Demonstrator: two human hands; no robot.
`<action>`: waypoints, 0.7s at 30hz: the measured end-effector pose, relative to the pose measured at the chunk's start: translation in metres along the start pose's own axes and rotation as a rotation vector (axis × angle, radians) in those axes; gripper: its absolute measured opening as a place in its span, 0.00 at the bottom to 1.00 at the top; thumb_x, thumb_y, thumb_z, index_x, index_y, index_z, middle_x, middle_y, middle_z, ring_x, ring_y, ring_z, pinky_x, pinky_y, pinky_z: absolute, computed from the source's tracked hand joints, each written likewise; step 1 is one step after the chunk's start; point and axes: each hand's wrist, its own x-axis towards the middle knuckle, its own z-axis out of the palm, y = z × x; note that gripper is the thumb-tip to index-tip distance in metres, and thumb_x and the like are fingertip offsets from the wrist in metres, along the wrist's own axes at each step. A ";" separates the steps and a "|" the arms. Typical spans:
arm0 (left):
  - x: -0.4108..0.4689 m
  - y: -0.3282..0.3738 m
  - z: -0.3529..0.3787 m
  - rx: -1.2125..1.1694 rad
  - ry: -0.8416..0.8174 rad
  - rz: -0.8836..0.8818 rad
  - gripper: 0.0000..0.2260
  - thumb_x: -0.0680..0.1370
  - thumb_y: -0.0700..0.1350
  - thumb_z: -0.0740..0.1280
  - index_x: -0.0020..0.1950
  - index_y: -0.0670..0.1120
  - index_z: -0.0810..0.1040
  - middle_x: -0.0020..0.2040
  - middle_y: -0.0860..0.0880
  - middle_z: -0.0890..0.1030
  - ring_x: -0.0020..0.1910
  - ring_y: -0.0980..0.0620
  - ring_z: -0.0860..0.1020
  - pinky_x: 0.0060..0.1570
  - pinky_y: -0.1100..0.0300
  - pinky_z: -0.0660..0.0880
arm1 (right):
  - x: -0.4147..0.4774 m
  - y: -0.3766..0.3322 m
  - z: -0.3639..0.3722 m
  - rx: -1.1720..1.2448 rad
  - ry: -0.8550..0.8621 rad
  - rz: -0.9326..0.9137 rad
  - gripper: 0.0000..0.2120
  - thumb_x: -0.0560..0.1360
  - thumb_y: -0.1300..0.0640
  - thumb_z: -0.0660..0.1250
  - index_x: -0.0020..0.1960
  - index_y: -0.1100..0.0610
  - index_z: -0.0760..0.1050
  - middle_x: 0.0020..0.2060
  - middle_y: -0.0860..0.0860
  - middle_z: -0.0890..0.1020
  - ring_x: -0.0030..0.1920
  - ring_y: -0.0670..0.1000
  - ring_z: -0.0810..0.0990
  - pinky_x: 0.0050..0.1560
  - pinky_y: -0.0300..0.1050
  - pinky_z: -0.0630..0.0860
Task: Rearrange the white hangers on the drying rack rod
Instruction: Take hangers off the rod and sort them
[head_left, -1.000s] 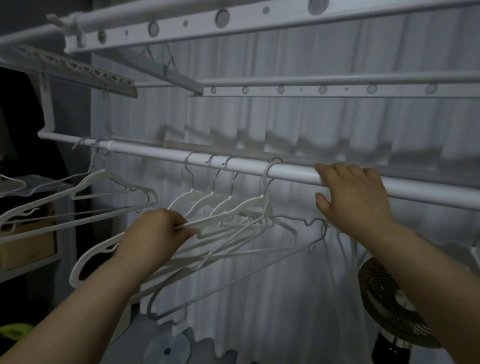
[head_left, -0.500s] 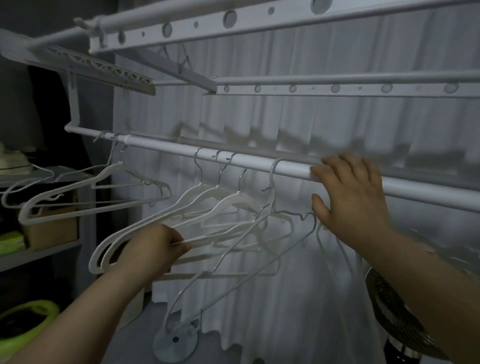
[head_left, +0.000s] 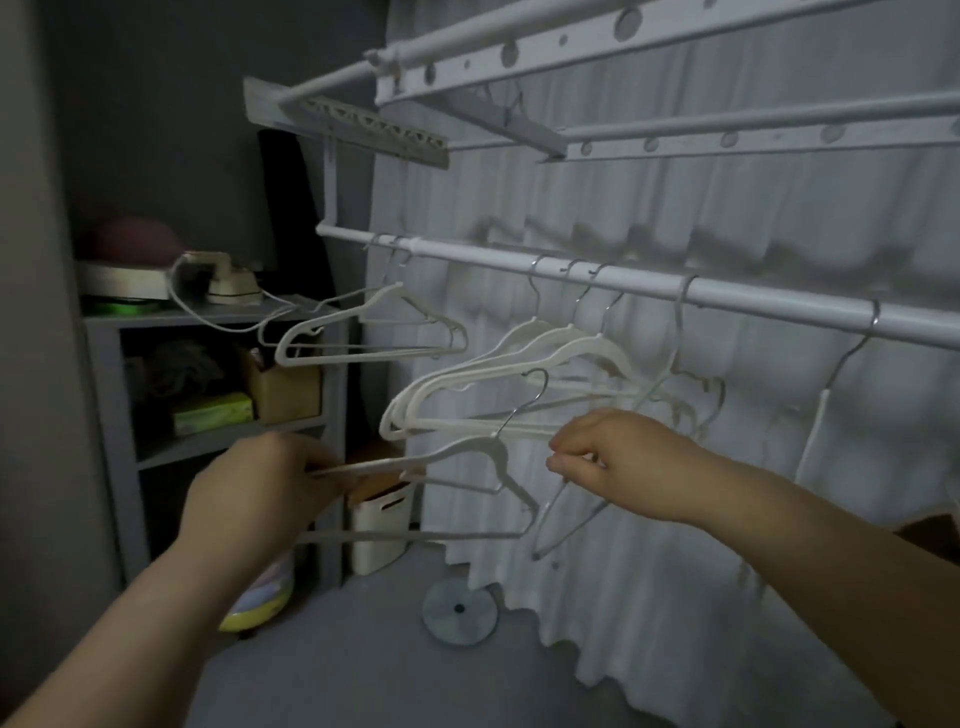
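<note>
The white drying rack rod (head_left: 623, 280) runs from upper left down to the right. Three white hangers (head_left: 519, 358) hang bunched at its middle, two more white hangers (head_left: 363, 322) hang near its left end. A white hanger (head_left: 467, 452) is off the rod, its metal hook pointing up free; my left hand (head_left: 260, 493) grips its left arm. My right hand (head_left: 623, 457) pinches the lower bar of a thin wire hanger (head_left: 670, 364) that hooks on the rod further right. Another wire hanger (head_left: 841, 374) hangs at the far right.
A grey shelf unit (head_left: 218, 312) with a phone, boxes and a cord stands at the left. White curtains (head_left: 727, 218) hang behind the rack. Upper rack bars (head_left: 571, 47) cross overhead. A round stand base (head_left: 460, 610) and a white bin (head_left: 382, 519) sit on the floor.
My right hand left the rod and dropped to the wire hanger. My left hand has taken one white hanger off the rod and lowered it. The view swung left.
</note>
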 end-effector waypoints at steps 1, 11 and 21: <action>-0.005 -0.010 -0.008 -0.011 0.000 -0.004 0.06 0.74 0.48 0.67 0.37 0.52 0.81 0.30 0.51 0.79 0.32 0.51 0.77 0.29 0.61 0.68 | 0.005 -0.010 0.007 0.044 -0.039 0.024 0.16 0.78 0.50 0.58 0.54 0.59 0.78 0.56 0.52 0.79 0.57 0.51 0.75 0.60 0.43 0.68; -0.037 -0.100 -0.083 -0.322 -0.099 0.009 0.12 0.68 0.45 0.72 0.26 0.57 0.78 0.23 0.55 0.79 0.26 0.58 0.76 0.25 0.66 0.69 | 0.035 -0.110 0.046 0.719 -0.097 0.206 0.08 0.74 0.54 0.66 0.51 0.53 0.79 0.40 0.45 0.80 0.44 0.45 0.77 0.47 0.37 0.70; -0.043 -0.153 -0.069 -0.285 -0.263 -0.042 0.10 0.72 0.44 0.70 0.52 0.46 0.80 0.52 0.47 0.81 0.50 0.48 0.78 0.47 0.57 0.73 | -0.001 -0.177 0.055 1.065 -0.122 0.239 0.10 0.78 0.60 0.58 0.48 0.47 0.74 0.20 0.49 0.76 0.19 0.47 0.74 0.21 0.36 0.72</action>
